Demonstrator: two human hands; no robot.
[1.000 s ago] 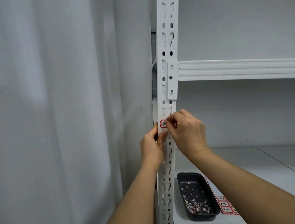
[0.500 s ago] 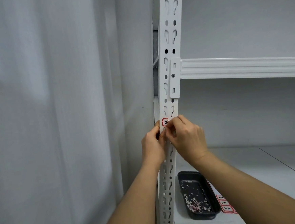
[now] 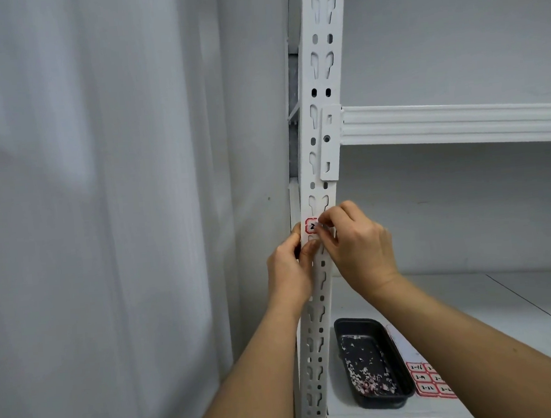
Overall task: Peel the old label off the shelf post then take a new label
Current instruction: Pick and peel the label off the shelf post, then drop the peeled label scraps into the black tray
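A small red-bordered old label (image 3: 310,226) with black writing sticks to the white slotted shelf post (image 3: 321,113) at mid height. My right hand (image 3: 356,245) pinches at the label's right edge with thumb and forefinger, hiding that side of it. My left hand (image 3: 288,267) wraps around the post just below the label, thumb on the front face. A sheet of new red-bordered labels (image 3: 429,379) lies on the lower shelf board, partly hidden behind my right forearm.
A black tray (image 3: 391,354) holding several torn label scraps sits on the lower shelf (image 3: 523,314) beside the post. A white crossbeam (image 3: 458,122) runs right from the post. A pale curtain (image 3: 87,223) hangs to the left.
My right fingertips have shifted slightly along the label's right edge. My left hand keeps its hold on the post. The view has barely moved.
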